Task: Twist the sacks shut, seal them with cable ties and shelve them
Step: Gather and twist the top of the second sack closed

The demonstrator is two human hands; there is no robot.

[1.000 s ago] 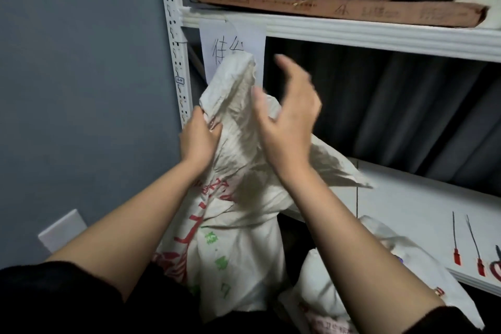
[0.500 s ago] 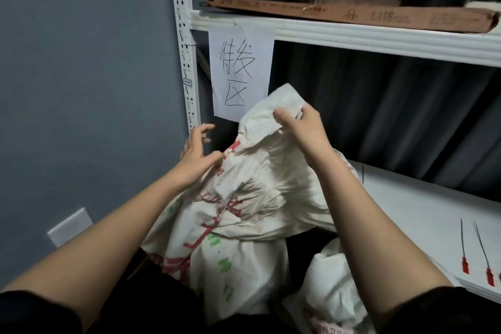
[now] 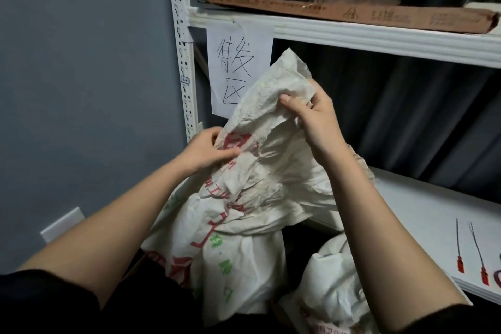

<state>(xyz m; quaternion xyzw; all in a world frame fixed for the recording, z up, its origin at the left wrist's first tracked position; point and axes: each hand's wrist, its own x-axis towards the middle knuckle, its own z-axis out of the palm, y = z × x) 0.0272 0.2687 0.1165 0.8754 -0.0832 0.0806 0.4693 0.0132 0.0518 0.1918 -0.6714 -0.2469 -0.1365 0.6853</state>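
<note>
Change since half a second ago: my left hand (image 3: 207,153), then loose-fingered beside the sack, now has the cloth in its grasp; my right hand (image 3: 315,116) stays at the upper flap, which stands taller against the paper sign.
Left hand: fingers (image 3: 230,154) curled round a gathered fold at the sack's left edge, on the red print, thumb on top.
Right hand: fingers (image 3: 291,102) pinching the top flap of the sack mouth, thumb pressed on the near face, hand higher than the left.
Sack (image 3: 260,171): white woven, red and green lettering, upright in front of me below the shelf edge; neck bunched and creased between my two hands, mouth untied.
Second sack (image 3: 333,274): white, lying low on my right, just beside the first, partly behind my right forearm.
Cable ties (image 3: 471,252): two thin ones with red heads, side by side on the lower shelf, well apart from the sacks; a third item at the frame edge is too cropped to tell.
Lower shelf (image 3: 423,214): white board, right of the sack.
Upper shelf (image 3: 379,38): white rail carrying a long brown cardboard box (image 3: 352,12).
Paper sign (image 3: 238,62): handwritten, taped under the upper shelf, its lower right corner hidden by the sack flap.
Upright (image 3: 181,49): white slotted post, left of the sign.
</note>
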